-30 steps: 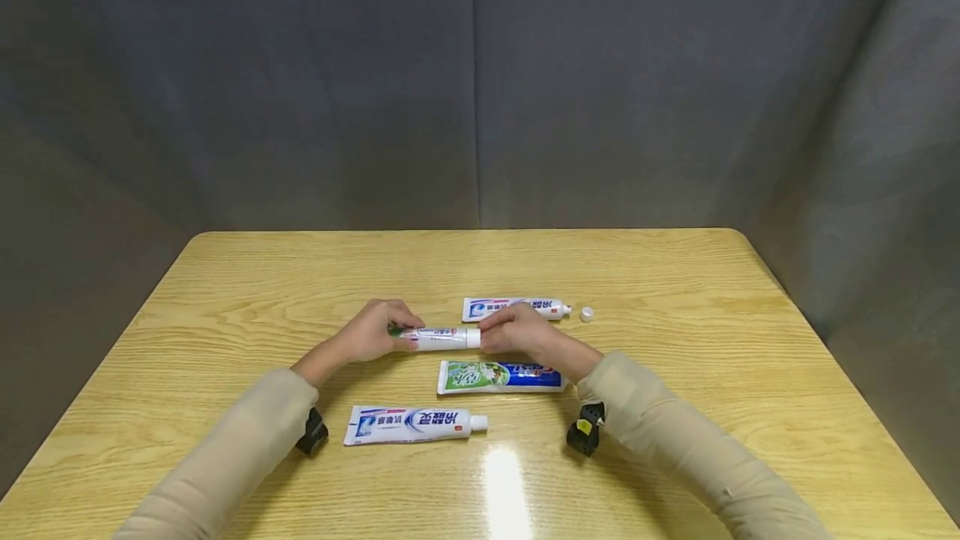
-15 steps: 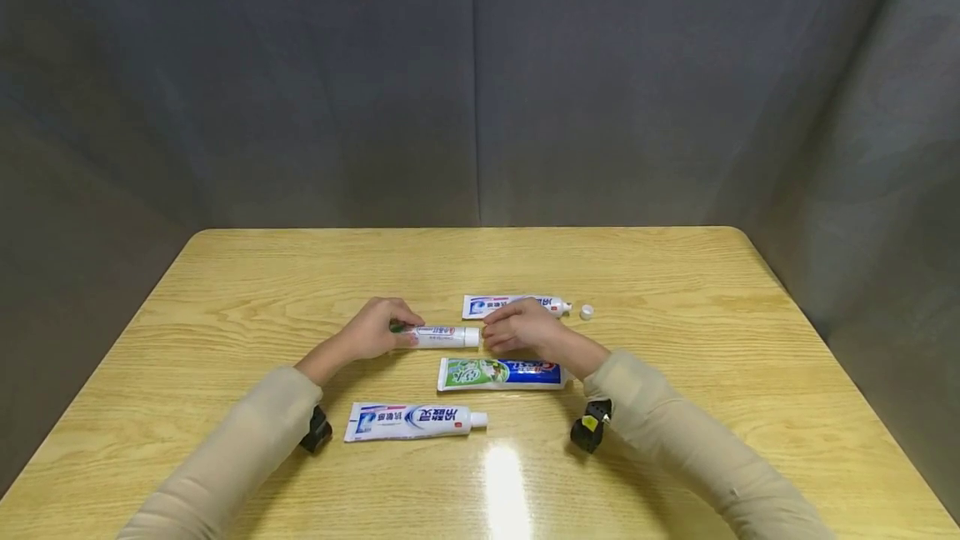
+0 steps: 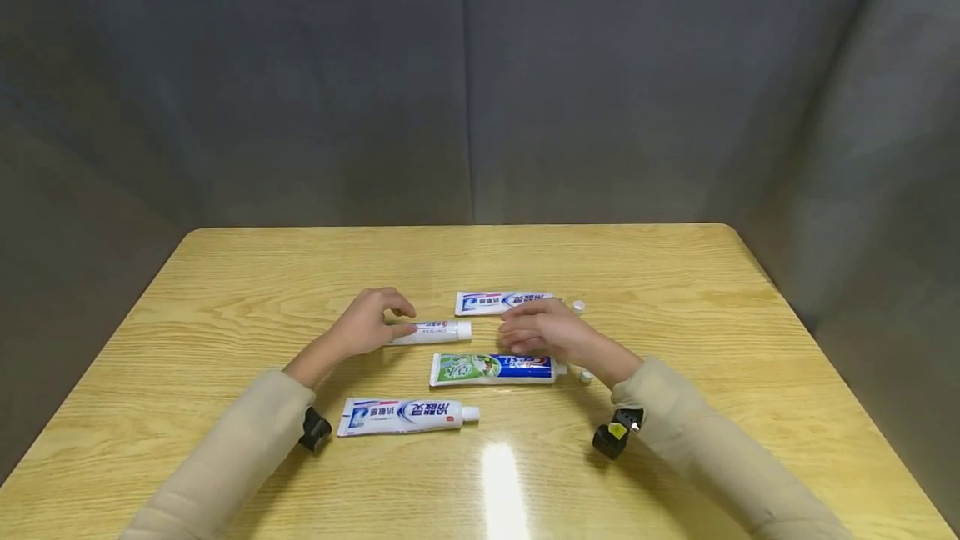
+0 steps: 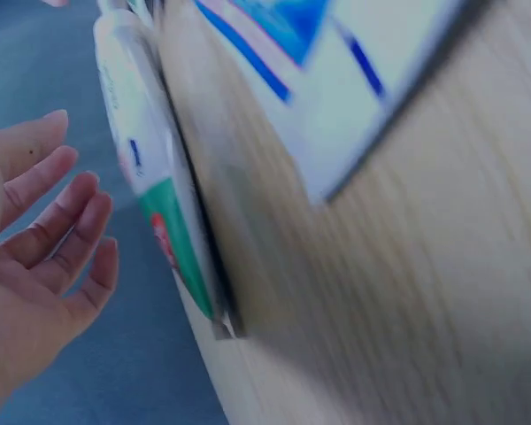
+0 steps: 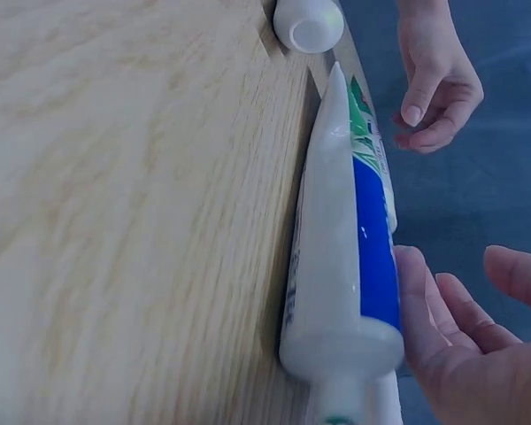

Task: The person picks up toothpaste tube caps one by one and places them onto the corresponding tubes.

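My left hand (image 3: 371, 321), fingers relaxed and apart, is beside a white toothpaste tube (image 3: 438, 332) with its white cap on. In the left wrist view, a gap shows between that hand and the tube's green tail end (image 4: 179, 239). My right hand (image 3: 547, 327) hovers loosely above the back edge of a green and blue toothpaste tube (image 3: 491, 368), holding nothing. This tube's nozzle is bare, and a small white cap (image 3: 586, 375) lies by it, close to my right wrist. Behind the hand is another white toothpaste tube (image 3: 491, 302), partly covered.
Nearest me lies a white and blue toothpaste tube (image 3: 405, 416) with its cap on. A second loose white cap (image 3: 578, 306) sits at the back right, beyond the rear tube's nozzle. Everything rests on a wooden table (image 3: 262, 273) with grey curtains (image 3: 315, 90) around it.
My left hand has let go of the white toothpaste tube, which now lies on the table. My right hand has come off its cap and moved right, towards the green and blue tube.
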`<state>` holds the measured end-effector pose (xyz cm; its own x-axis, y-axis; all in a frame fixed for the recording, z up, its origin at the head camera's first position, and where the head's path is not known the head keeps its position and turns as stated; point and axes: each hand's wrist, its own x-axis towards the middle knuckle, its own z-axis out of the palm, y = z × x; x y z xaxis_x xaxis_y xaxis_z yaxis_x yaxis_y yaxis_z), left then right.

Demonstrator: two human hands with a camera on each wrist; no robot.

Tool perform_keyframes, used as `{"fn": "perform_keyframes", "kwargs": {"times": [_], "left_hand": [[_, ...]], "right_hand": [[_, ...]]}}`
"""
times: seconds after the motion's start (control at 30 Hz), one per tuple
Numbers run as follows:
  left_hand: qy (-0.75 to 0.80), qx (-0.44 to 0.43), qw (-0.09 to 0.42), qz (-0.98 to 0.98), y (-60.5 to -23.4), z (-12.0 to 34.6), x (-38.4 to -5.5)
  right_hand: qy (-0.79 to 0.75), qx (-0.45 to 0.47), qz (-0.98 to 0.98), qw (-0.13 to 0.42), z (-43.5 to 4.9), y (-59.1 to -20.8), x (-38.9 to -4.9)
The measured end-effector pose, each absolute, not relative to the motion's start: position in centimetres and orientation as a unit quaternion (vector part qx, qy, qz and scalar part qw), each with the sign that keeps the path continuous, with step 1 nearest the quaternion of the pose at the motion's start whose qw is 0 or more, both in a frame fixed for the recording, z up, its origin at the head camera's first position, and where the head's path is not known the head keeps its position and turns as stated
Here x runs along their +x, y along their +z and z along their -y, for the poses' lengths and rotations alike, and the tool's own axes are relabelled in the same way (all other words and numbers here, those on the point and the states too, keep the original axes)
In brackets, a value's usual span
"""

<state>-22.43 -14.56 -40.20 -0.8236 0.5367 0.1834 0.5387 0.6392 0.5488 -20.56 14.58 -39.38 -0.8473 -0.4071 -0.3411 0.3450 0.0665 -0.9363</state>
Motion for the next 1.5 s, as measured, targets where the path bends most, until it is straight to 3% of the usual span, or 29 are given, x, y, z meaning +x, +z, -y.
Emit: {"fn": "perform_keyframes", "kwargs": {"times": [0.7,1.17,1.5], "left_hand": [[-0.386,-0.355,-0.038,0.851,-39.4,11.5,-20.7],[-0.371,-0.377,-0.079,0.845,-39.3,9.3,-20.9],[-0.339,-0.375,-0.093,0.858,-39.8,7.7,-21.4]], "right_hand": [[-0.678,-0.089,-0.684,0.254,-20.2,-38.4,-18.4],[-0.696,-0.089,-0.668,0.247,-23.4,-38.4,-17.5],[-0.636,-0.113,-0.734,0.21,-24.7,-39.0,-17.5]]}}
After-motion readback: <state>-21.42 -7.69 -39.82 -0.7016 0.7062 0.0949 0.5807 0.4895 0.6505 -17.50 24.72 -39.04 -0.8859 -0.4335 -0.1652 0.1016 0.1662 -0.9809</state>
